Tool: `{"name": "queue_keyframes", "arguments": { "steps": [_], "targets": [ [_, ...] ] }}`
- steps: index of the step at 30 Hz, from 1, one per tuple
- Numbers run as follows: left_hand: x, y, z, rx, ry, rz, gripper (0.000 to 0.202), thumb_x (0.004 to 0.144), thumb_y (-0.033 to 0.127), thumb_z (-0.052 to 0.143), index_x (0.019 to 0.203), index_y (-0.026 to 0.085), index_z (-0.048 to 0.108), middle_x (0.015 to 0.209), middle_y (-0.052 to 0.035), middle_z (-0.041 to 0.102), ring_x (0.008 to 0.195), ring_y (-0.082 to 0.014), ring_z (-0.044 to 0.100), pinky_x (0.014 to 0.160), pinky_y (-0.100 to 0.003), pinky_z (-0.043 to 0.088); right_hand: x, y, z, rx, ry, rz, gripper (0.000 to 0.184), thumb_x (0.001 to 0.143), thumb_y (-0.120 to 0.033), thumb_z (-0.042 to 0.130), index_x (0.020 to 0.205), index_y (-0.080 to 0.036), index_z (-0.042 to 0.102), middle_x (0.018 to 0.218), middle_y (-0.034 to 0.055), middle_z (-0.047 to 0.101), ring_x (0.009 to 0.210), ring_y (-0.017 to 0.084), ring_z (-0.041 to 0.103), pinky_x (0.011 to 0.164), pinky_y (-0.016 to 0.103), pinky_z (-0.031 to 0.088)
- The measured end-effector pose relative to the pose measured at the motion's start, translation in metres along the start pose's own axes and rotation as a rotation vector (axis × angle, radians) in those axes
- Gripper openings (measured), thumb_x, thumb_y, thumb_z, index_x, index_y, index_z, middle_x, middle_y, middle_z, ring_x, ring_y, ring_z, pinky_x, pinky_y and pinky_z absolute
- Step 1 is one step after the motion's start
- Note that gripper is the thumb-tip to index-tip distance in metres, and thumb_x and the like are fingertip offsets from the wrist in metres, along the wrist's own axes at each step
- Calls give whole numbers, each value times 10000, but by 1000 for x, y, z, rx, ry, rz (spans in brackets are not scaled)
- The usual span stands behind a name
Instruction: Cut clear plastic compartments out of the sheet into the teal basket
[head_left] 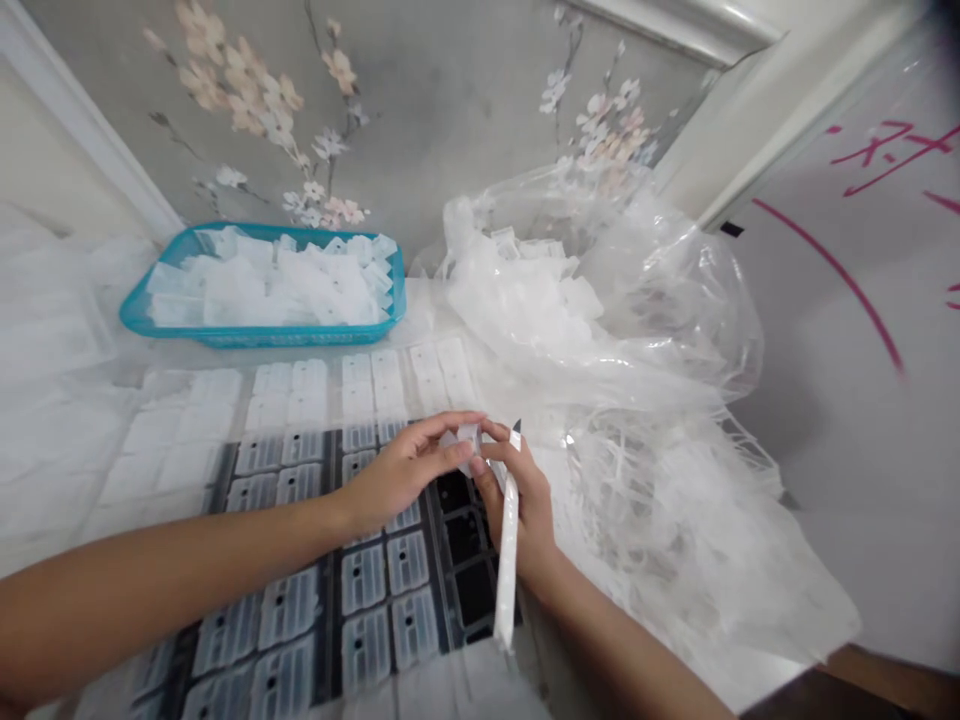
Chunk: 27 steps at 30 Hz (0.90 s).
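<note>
Flowered wallpaper is seen behind a sheeted desk (67, 450). At its middle a small white part (469, 436) is pinched between the fingers of the left hand (405, 470) and the right hand (525, 500), just above a black tray (465, 560) of seated parts. A long white strip (508, 545) is clamped in the right hand too. A teal basket (262, 335) is set far left, a plastic bag (637, 300) far right. The part could be dropped if the grip is loosened by the strip.

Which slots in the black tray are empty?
The dark, bare slots in the rightmost column, beside the right hand that grips the white knife; slots in columns further left hold white parts.
</note>
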<state>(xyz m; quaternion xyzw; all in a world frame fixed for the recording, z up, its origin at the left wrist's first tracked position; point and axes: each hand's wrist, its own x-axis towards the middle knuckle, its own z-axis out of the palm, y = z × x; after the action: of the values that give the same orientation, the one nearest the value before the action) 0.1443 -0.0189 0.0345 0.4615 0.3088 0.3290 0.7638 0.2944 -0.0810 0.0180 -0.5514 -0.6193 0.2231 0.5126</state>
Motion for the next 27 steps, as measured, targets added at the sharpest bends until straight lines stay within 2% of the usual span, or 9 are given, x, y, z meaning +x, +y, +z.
{"name": "queue_keyframes", "arguments": {
  "steps": [5, 9, 12, 16, 18, 20, 23, 25, 27],
  "targets": [
    [3, 26, -12, 434, 53, 222, 285, 845, 350, 689, 1102, 231, 718, 1187, -60, 669, 1033, -207, 612, 846, -274, 485, 5, 4, -9, -44, 12, -95, 185, 910, -231, 593, 1083, -255, 651, 1288, 99, 630, 1219, 273, 577, 1018, 488, 462],
    [19, 72, -58, 598, 493, 601, 384, 818, 365, 724, 1178, 263, 638, 1262, -14, 613, 1049, -174, 586, 824, -256, 483, 11, 10, -18, -66, 63, -35, 280, 945, -303, 539, 1213, -273, 615, 1235, 96, 659, 1101, 262, 636, 895, 443, 528],
    [36, 101, -115, 749, 750, 908, 536, 855, 390, 693, 1314, 192, 498, 1385, -25, 521, 1259, -212, 473, 1010, -329, 405, 14, 15, -20, -64, 64, 17, 307, 983, -396, 440, 1190, -266, 626, 1129, 84, 699, 942, 237, 665, 842, 430, 527],
    [45, 110, -178, 1176, 818, 716, 643, 869, 490, 639, 1353, 104, 464, 1486, -54, 450, 1444, -328, 215, 1146, -492, 104, 16, 21, -17, 154, 96, 79, 464, 994, -534, 294, 1308, -247, 480, 971, 70, 695, 752, 193, 615, 717, 377, 514],
    [45, 108, -191, 1202, 827, 688, 627, 922, 517, 540, 1367, 84, 454, 1505, -81, 432, 1474, -356, 74, 1106, -536, 104, 18, 23, -17, 255, 142, 136, 446, 990, -551, 288, 1250, -239, 471, 874, 40, 643, 630, 158, 540, 615, 325, 476],
    [43, 107, -189, 1190, 854, 728, 611, 950, 517, 483, 1376, 80, 451, 1545, -107, 367, 1476, -374, -42, 1066, -566, 135, 21, 25, -20, 267, 176, 198, 352, 981, -523, 364, 1100, -227, 511, 801, 10, 593, 590, 137, 495, 587, 296, 445],
    [41, 104, -162, 1232, 885, 800, 587, 905, 521, 569, 1369, 168, 506, 1586, -77, 292, 1480, -392, 36, 1116, -596, 44, 27, 30, -27, 189, 145, 300, 229, 927, -439, 531, 925, -210, 543, 763, -1, 604, 623, 136, 523, 618, 283, 446],
    [38, 95, -132, 1223, 736, 831, 532, 884, 509, 608, 1339, 241, 547, 1552, -24, 353, 1477, -361, 140, 1176, -560, 31, 30, 35, -29, 154, 95, 367, 186, 880, -378, 595, 832, -204, 547, 729, -2, 626, 619, 141, 543, 606, 276, 445],
    [36, 79, -100, 1192, 438, 796, 486, 879, 494, 613, 1282, 223, 588, 1501, -52, 431, 1456, -328, 236, 1191, -552, 136, 31, 39, -29, 140, 55, 417, 168, 838, -317, 615, 743, -203, 535, 674, -6, 632, 585, 143, 545, 578, 270, 434]
  ]
}}
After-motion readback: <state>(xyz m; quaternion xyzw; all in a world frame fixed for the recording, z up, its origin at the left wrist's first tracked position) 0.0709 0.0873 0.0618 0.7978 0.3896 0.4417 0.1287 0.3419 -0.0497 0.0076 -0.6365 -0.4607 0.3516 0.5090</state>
